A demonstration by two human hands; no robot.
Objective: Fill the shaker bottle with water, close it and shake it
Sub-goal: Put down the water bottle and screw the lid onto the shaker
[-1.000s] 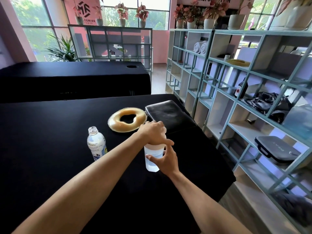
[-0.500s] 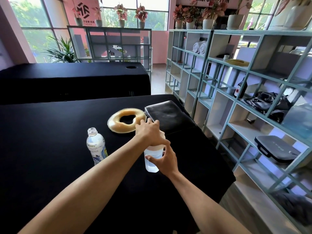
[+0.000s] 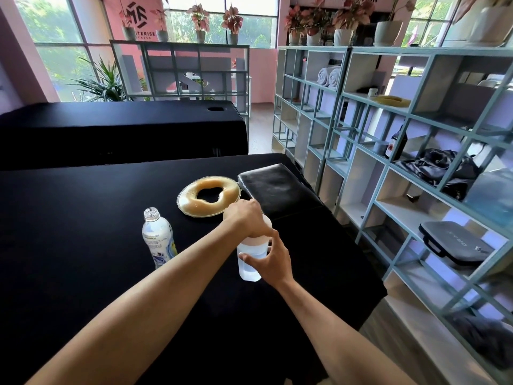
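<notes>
A translucent shaker bottle [image 3: 248, 266] with water in its lower part stands upright on the black table [image 3: 83, 218]. My right hand [image 3: 270, 261] wraps around its body from the right. On top of it, my left hand [image 3: 244, 218] is clamped over the pale lid [image 3: 266, 221], hiding most of it. To the left stands a clear plastic water bottle [image 3: 158, 237], uncapped, with a white and blue label.
A tan ring-shaped gel cushion [image 3: 208, 196] and a black padded headrest [image 3: 274, 187] lie just behind the shaker. A teal shelving unit [image 3: 388, 173] with towels, a dark bottle and cases runs along the right. A second black table [image 3: 119, 129] stands behind.
My left hand has turned slightly on the shaker lid, knuckles shifting toward the left. The shaker, right hand and water bottle stay in place.
</notes>
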